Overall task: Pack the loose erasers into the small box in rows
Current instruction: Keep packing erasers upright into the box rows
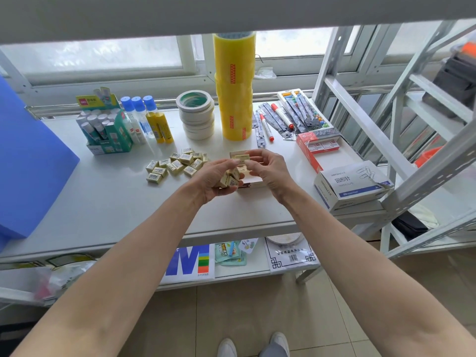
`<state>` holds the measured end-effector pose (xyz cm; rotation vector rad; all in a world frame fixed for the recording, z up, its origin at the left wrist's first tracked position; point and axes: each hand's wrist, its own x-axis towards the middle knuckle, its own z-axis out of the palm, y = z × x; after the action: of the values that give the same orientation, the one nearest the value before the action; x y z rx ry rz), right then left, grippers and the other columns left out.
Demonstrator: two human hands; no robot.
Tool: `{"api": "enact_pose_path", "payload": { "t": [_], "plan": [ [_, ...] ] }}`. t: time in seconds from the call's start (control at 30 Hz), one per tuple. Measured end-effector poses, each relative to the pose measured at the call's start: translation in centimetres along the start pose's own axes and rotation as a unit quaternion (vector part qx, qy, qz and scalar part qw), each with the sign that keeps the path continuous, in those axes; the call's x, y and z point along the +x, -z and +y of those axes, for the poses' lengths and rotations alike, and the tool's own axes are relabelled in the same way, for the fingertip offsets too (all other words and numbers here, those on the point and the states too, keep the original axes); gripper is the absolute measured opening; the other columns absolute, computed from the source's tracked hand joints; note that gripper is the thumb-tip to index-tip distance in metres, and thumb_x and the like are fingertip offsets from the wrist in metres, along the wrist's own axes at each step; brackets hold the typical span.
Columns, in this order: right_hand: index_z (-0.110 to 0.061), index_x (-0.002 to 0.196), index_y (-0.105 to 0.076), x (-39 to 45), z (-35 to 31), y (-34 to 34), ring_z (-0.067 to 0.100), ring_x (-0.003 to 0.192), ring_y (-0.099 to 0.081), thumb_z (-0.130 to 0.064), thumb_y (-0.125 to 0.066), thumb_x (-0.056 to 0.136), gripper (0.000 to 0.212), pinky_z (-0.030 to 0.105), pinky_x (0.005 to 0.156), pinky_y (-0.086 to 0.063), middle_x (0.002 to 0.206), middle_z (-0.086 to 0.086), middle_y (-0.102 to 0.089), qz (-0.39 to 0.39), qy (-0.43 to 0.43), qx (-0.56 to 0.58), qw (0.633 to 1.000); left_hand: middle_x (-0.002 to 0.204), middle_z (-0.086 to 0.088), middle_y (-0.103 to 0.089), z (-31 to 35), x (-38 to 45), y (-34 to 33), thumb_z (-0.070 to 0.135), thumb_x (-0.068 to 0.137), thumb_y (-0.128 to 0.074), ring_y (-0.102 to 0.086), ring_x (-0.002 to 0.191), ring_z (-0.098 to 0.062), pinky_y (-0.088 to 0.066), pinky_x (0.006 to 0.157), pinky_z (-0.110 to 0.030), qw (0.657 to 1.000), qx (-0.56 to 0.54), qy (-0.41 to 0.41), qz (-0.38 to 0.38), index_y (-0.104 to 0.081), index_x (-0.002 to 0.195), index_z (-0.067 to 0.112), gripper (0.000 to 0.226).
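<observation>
1. Pale yellow wrapped erasers (177, 164) lie in a loose heap near the middle of the white desk (108, 191), left of the hands.
2. The left hand (215, 180) is cupped palm-up above the desk and grips a small bunch of the same erasers (230, 179), stacked against its fingers.
3. The right hand (268, 167) pinches a single eraser (241, 157) between thumb and fingertips, holding it just above the small box (251, 182).
4. The small box sits on the desk right under both hands, toward the front edge; most of it is hidden, so how it is filled cannot be told.
5. Along the back edge stand a green carton of glue sticks (104, 130), blue-capped glue bottles (139, 117), a stack of white tape rolls (197, 114) and a tall column of yellow tape rolls (234, 86).
6. Toward the back right corner lie red-capped markers (282, 115) and packets of pins.
7. At the right edge sit a red staple box (319, 144) and a white paper-clip box (353, 184), the latter overhanging the front right corner.
8. A blue sheet (28, 161) leans over the left edge.
</observation>
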<state>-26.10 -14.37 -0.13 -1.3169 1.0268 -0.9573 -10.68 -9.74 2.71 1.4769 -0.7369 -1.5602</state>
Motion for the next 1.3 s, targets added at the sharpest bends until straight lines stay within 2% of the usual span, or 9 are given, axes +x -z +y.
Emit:
{"api": "enact_pose_path", "payload": {
  "t": [0.13,0.27,0.37,0.5,0.63,0.83,1.03,1.13,1.3],
  "plan": [
    [-0.004,0.11,-0.065,0.2,0.0,0.3,0.019,0.079,-0.065,-0.001,-0.063,0.089,0.022,0.033,0.085,-0.053,0.09,0.011,-0.069,0.002,-0.004,0.03,1.0,0.077,-0.008,-0.073,0.1,0.2,-0.3,0.031,0.094,-0.062,-0.069,0.065,-0.019,-0.056,0.051,-0.023,1.0,0.01,0.002,0.008,-0.068,0.108,0.016,0.021],
    [-0.018,0.109,-0.066,0.0,-0.1,0.7,0.018,0.08,-0.065,-0.005,-0.066,0.087,0.025,0.037,0.089,-0.055,0.081,0.0,-0.067,-0.024,0.017,0.01,1.0,0.084,-0.009,-0.071,0.3,0.5,-0.4,0.031,0.092,-0.064,-0.069,0.063,-0.017,-0.056,0.052,-0.023,0.999,0.046,-0.005,0.01,-0.068,0.105,0.018,0.018],
    [-0.021,0.104,-0.068,0.1,-0.4,0.9,0.02,0.081,-0.066,-0.014,-0.074,0.082,0.024,0.036,0.081,-0.057,0.088,0.0,-0.063,-0.037,0.053,-0.115,0.991,0.083,-0.008,-0.07,0.5,0.8,-0.5,0.03,0.092,-0.065,-0.069,0.063,-0.018,-0.056,0.052,-0.023,0.998,0.063,-0.009,0.012,-0.069,0.101,0.019,0.015],
    [-0.015,0.1,-0.066,0.8,-0.6,1.7,0.014,0.074,-0.062,-0.017,-0.076,0.079,0.024,0.028,0.072,-0.054,0.101,0.007,-0.059,0.018,0.105,-0.28,0.954,0.077,-0.008,-0.065,0.4,1.5,-0.7,0.031,0.088,-0.07,-0.063,0.055,-0.017,-0.05,0.044,-0.023,0.993,0.097,-0.031,0.065,-0.066,0.1,0.014,0.021],
    [-0.013,0.098,-0.069,1.7,-0.3,3.4,0.015,0.077,-0.056,-0.022,-0.077,0.079,0.023,0.028,0.079,-0.049,0.099,0.005,-0.055,0.06,0.095,-0.374,0.921,0.076,-0.008,-0.064,-0.2,2.5,0.3,0.033,0.082,-0.077,-0.061,0.06,-0.02,-0.054,0.05,-0.029,0.967,0.184,-0.084,0.154,-0.065,0.094,0.013,0.027],
    [-0.014,0.099,-0.069,2.1,-0.1,4.3,0.016,0.085,-0.058,-0.018,-0.074,0.081,0.019,0.029,0.081,-0.047,0.098,0.001,-0.054,-0.004,0.075,-0.474,0.877,0.083,-0.011,-0.071,-1.2,3.3,0.2,0.026,0.076,-0.078,-0.063,0.052,-0.021,-0.06,0.053,-0.035,0.924,0.324,-0.081,0.184,-0.066,0.084,0.018,0.016],
    [-0.012,0.107,-0.068,2.5,0.0,4.0,0.025,0.098,-0.061,-0.016,-0.07,0.085,0.022,0.024,0.078,-0.038,0.109,0.006,-0.055,-0.032,0.072,-0.533,0.843,0.101,0.0,-0.067,-1.3,3.3,-0.6,0.032,0.077,-0.072,-0.066,0.05,-0.017,-0.052,0.052,-0.023,0.849,0.48,-0.096,0.2,-0.065,0.106,0.025,0.03],
    [-0.011,0.109,-0.068,2.6,0.1,4.1,0.025,0.097,-0.058,-0.014,-0.068,0.086,0.023,0.024,0.078,-0.037,0.111,0.007,-0.052,-0.03,0.08,-0.545,0.834,0.106,-0.002,-0.067,-1.4,3.5,-0.6,0.032,0.078,-0.072,-0.067,0.053,-0.018,-0.059,0.065,-0.03,0.84,0.494,-0.097,0.202,-0.065,0.11,0.025,0.034],
    [-0.009,0.114,-0.066,2.6,0.4,3.8,0.028,0.098,-0.059,-0.012,-0.068,0.086,0.029,0.026,0.079,-0.037,0.113,0.008,-0.052,-0.025,0.088,-0.557,0.826,0.106,-0.001,-0.068,-1.4,3.5,-0.5,0.032,0.079,-0.071,-0.067,0.051,-0.017,-0.058,0.063,-0.028,0.84,0.492,-0.1,0.204,-0.065,0.111,0.025,0.034]
  ]
}}
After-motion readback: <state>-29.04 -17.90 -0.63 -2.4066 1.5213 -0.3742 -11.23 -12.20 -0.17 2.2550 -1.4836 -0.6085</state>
